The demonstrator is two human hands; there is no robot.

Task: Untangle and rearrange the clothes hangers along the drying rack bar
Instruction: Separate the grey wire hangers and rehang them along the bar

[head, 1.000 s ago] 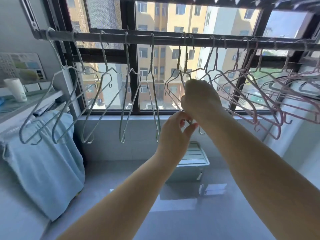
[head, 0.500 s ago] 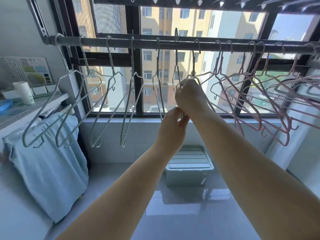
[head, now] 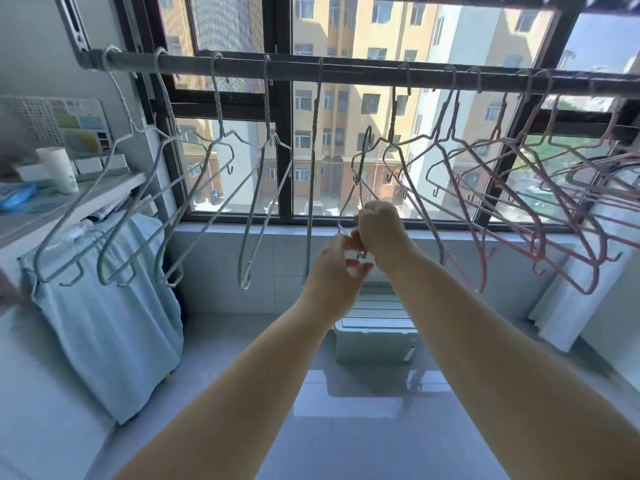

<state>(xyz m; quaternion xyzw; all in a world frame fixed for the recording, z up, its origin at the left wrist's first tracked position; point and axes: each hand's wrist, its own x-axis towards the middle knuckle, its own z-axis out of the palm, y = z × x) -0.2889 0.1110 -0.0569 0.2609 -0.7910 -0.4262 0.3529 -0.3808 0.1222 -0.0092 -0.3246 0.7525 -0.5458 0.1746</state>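
Five grey hangers [head: 219, 112] hang spaced along the bar's [head: 363, 75] left half. Under a bare stretch of bar, the left hand [head: 334, 268] pinches and the right hand [head: 379, 225] grips an unhooked hanger [head: 361, 164]. Pink hangers [head: 594, 271] crowd the right end.

Bare left forearm [head: 242, 375], bare right forearm [head: 485, 341], slim wrists, bare left hand [head: 334, 263], bare right hand [head: 379, 225]
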